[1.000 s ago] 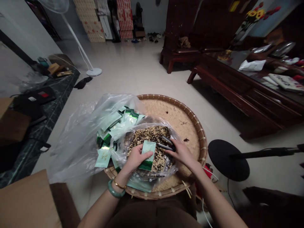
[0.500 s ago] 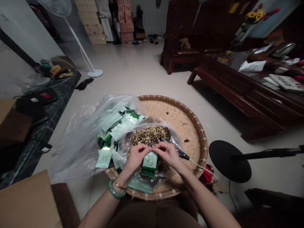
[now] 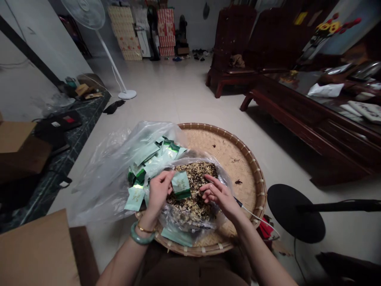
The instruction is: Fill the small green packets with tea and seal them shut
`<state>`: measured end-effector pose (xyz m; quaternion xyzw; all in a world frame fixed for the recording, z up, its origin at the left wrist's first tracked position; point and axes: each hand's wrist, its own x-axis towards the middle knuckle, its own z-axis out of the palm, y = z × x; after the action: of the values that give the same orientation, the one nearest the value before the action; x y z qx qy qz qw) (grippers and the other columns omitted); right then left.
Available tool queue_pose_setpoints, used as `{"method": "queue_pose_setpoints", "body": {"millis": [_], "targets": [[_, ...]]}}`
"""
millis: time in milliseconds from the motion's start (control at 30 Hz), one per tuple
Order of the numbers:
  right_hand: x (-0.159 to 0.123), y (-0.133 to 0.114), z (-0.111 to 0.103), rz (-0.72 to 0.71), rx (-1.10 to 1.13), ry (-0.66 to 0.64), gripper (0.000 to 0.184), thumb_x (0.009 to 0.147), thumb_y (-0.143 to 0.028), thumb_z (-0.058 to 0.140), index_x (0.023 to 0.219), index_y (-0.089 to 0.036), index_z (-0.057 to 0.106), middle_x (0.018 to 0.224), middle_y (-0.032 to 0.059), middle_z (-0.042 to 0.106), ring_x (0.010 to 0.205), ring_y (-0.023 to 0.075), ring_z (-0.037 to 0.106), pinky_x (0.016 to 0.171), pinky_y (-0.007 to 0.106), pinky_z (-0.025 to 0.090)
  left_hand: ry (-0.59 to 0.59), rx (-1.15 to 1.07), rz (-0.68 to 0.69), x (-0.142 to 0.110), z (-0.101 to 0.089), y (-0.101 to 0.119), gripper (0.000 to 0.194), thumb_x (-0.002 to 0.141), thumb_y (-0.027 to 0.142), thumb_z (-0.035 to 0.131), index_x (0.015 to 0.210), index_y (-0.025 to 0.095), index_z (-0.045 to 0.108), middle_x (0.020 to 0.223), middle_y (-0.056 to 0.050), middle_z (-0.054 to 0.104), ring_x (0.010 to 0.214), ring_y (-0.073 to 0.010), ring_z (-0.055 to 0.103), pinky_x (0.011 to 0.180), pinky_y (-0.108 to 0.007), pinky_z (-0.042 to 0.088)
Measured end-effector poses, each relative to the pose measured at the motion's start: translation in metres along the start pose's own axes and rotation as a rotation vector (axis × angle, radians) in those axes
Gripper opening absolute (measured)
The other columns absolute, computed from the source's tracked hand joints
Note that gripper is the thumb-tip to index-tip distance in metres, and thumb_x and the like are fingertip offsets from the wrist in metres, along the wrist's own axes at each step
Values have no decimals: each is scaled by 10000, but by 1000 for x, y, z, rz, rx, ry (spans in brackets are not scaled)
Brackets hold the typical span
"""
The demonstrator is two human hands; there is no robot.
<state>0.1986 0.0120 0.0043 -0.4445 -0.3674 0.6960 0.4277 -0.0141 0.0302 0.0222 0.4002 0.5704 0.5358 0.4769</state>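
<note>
On the round woven tray (image 3: 261,174), an open clear bag (image 3: 190,222) holds a dark and pale dried mix (image 3: 195,176); a larger plastic bag (image 3: 104,174) with a heap of green packets (image 3: 151,155) crowds its left side. A black tool (image 3: 237,201) with a white cord (image 3: 258,217) lies partly hidden behind the right hand (image 3: 219,196). The held packet (image 3: 181,185) is over the left part of the mix, between the hands, tilted, its long axis slanting slightly down to the right and its dark green band toward the wearer. The left hand (image 3: 160,188) pinches the packet's upper left part between thumb and fingers; the right hand is apart from it, fingers spread and loosely curled above the mix, the grip open
</note>
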Motion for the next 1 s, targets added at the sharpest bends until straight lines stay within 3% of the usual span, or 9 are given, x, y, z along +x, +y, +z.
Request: {"method": "queue_pose_setpoints", "body": {"millis": [133,233,300,367,467,533,633,833,1000], "targets": [[-1,1,-4,-12,31,73,579,712,-461,709,1189,-196,516,853,63,680,606,141,616,534,265,512,212,-184,71,46,-14,17,260,692,361,693,733,129,583,514,56,528,386,-66,490,401,-174,442],[-2,1,-5,-25,52,90,569,706,-459,711,1173,-199,516,842,54,676,600,141,615,529,265,510,319,-185,147,77,-25,25,425,651,232,713,1032,138,549,962,-61,634,579,-107,653,535,-235,556],[-2,3,-7,-39,42,101,557,718,-462,698,1174,-201,513,848,51,674,605,142,615,541,270,513,438,-135,247,84,-28,25,559,666,186,700,1183,175,487,1273,-137,513,785,-136,691,693,-270,580],[0,6,-10,-67,-25,114,513,744,-477,664,1153,-198,528,848,52,673,623,149,620,582,292,525,479,-14,371,75,-27,24,535,705,176,675,1209,178,495,1350,-149,460,974,-171,658,829,-286,548],[1,12,-19,-206,-296,196,387,808,-474,581,1066,-186,587,867,72,675,727,187,635,707,357,531,321,268,574,44,-17,21,263,803,205,592,1059,157,622,1093,-99,640,994,-192,636,879,-325,524],[1,14,-27,-353,-587,277,321,846,-420,536,1054,-187,611,950,97,673,863,225,625,822,409,499,-15,487,647,24,-10,16,180,853,183,520,931,174,682,906,-62,696,893,-180,658,854,-328,529],[-3,17,-39,-447,-1037,273,411,828,-325,567,1223,-211,547,1142,117,628,1057,286,556,935,477,429,-460,753,627,9,-3,1,241,879,180,479,1011,194,681,1000,-75,710,957,-199,654,907,-370,510],[0,28,-49,-334,-1457,208,672,744,-195,617,1377,-161,394,1203,172,572,1089,346,511,895,498,444,-395,1103,516,19,-9,-36,486,859,247,528,1327,135,462,1380,-187,478,1307,-323,402,1049,-527,362],[3,27,-57,-371,-1256,176,672,698,-212,634,1335,-198,423,1168,128,579,1050,297,549,894,450,460,-354,1098,576,19,-19,-35,526,873,343,525,1346,141,416,1310,-169,529,1214,-301,483,1024,-496,395]]}}
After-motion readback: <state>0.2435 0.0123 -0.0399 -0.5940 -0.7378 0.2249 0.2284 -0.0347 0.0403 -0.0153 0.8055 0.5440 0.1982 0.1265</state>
